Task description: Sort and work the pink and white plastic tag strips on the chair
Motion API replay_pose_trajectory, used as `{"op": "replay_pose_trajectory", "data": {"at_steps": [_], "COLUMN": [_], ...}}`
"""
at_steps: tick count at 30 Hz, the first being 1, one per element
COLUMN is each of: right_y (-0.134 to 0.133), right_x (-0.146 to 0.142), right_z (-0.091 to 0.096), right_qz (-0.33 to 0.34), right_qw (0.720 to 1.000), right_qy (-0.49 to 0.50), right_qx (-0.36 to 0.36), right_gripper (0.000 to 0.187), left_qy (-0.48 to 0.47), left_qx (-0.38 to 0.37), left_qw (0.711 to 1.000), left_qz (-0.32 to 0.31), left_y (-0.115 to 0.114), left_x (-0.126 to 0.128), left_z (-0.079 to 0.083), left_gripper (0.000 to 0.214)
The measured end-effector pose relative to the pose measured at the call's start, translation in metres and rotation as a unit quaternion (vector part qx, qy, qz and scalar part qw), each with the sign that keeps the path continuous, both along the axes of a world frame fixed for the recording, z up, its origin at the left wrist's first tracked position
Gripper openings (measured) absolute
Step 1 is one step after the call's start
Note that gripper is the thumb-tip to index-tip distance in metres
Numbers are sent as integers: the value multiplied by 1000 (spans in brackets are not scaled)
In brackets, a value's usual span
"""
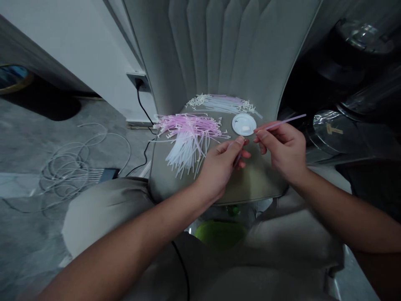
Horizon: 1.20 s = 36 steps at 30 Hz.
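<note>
My right hand (286, 148) pinches a thin lilac plastic stick (291, 119), which slants up to the right, its near end at the fingertips. Close beside it, my left hand (221, 163) is closed, thumb against forefinger, on something small that I cannot make out. Just beyond the fingertips sits a round white lid (239, 120) with a small white lump in it. Left of my left hand lies a heap of pink sticks (191, 124) with white ends, over a fan of whitish sticks (184, 154). Behind the lid is a row of pale sticks (224, 103) with white end pieces.
Everything lies on the seat of a grey padded chair (175, 186) between my knees. A wall socket with a black plug (138, 83) is at the left. Coiled cable (67, 167) lies on the floor. Metal canisters (328, 129) stand at the right; something green (221, 233) is below the seat.
</note>
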State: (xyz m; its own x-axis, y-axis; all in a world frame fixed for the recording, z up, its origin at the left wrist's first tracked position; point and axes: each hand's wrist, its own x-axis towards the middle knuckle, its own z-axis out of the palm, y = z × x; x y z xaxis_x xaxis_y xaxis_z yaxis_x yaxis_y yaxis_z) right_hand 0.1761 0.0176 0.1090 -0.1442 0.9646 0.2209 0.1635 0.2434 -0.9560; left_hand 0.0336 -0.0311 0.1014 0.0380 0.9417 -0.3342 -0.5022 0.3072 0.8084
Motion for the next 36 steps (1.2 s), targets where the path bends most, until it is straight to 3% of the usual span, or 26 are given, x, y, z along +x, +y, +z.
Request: {"op": "replay_pose_trajectory", "data": {"at_steps": [7,18,24,29,36], "right_y": [-1,0,-1,-5,-1], "right_x": [-2,-5,-7,-9,-7], "right_z": [-2,-6,-9,-7,-5], "right_qz": [34,64,85,130,185], "right_qw": [999,996,992,982,971], "right_qy": [22,25,36,58,26], "right_qx": [-36,-64,-83,-121,-152], "right_gripper": [22,15,22,23,23], "left_qy": [21,-20,-28,24,111], "left_qx": [-55,-65,-34,9,57], "left_qw": [998,998,999,996,989], "left_qz": [22,3,32,89,84], "left_y": [5,4,3,5,6], "left_x": [2,3,2,1,1], "left_z": [-11,-4,-2,-8,-14], "left_gripper": [33,30,23,26,26]}}
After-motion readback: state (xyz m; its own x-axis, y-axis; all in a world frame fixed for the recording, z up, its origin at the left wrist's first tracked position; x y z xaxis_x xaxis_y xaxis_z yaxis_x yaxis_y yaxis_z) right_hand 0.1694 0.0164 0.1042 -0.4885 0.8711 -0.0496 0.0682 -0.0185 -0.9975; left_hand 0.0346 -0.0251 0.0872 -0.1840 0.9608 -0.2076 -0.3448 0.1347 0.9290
